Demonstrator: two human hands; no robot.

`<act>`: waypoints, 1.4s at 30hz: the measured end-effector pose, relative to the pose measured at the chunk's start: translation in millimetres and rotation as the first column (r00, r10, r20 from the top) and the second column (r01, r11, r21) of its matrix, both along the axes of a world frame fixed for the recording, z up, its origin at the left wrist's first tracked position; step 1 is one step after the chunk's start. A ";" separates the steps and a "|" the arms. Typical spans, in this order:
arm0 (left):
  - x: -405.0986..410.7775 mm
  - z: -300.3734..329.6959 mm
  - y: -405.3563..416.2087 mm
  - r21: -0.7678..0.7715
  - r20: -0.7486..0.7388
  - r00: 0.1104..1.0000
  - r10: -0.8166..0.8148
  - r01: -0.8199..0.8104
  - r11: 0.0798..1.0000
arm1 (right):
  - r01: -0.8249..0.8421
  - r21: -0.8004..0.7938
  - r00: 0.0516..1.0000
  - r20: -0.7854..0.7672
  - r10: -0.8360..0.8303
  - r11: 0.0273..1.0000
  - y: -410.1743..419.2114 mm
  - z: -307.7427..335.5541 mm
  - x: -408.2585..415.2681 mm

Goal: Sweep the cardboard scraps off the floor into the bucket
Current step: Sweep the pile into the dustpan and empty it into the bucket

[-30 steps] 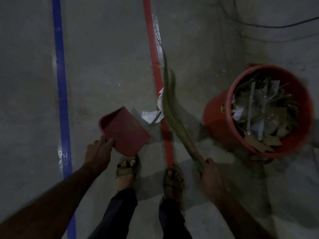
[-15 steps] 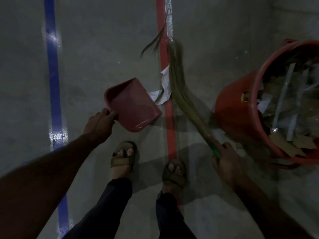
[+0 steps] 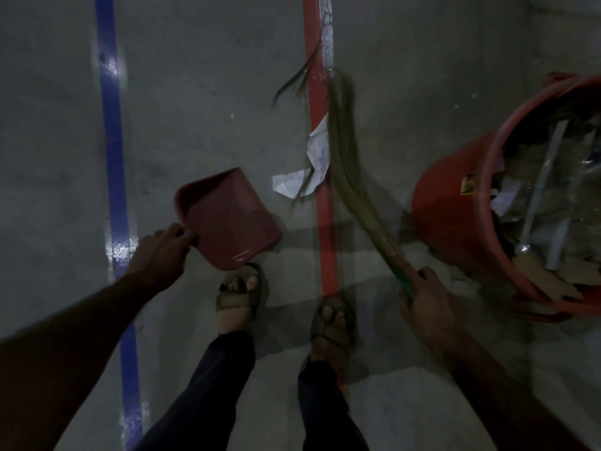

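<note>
My left hand [image 3: 161,252] grips the rear edge of a red dustpan [image 3: 227,218], held tilted just above the floor. My right hand [image 3: 426,299] is closed on the green handle of a grass broom [image 3: 349,164], whose bristles reach forward along the red floor line. A crumpled white scrap [image 3: 310,169] lies on the floor between the dustpan's far corner and the bristles, touching the bristles. The red bucket [image 3: 452,203] stands at the right, partly cut off by the frame, filled with cardboard pieces and strips.
A blue line [image 3: 112,157] and a red line [image 3: 320,206] run along the grey concrete floor. My two sandalled feet [image 3: 242,292] stand just behind the dustpan and broom. The scene is dim.
The bucket has shifted right in view and sits closer to me. The dustpan has come nearer the white scrap. The broom bristles now lie straighter along the red line.
</note>
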State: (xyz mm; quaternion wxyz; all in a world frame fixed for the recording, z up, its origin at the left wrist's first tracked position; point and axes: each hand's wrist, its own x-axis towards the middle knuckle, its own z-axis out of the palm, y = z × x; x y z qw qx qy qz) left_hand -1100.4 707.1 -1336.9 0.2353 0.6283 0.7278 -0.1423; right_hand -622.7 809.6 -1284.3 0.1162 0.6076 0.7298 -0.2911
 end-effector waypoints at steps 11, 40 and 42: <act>59.6 -46.6 51.5 0.034 0.126 0.988 0.092 -0.097 0.995 | -0.207 -0.141 0.976 -0.097 0.194 0.968 -66.0 23.3 7.0; 0.9 -50.7 0.4 0.042 0.099 0.937 0.334 -0.339 0.940 | -0.063 0.282 0.997 0.052 0.050 0.957 136.7 -2.0 -139.5; -6.5 -51.1 7.7 0.044 0.082 0.944 0.320 -0.324 0.945 | -0.145 0.269 0.983 0.146 0.109 0.952 170.9 -17.8 -156.0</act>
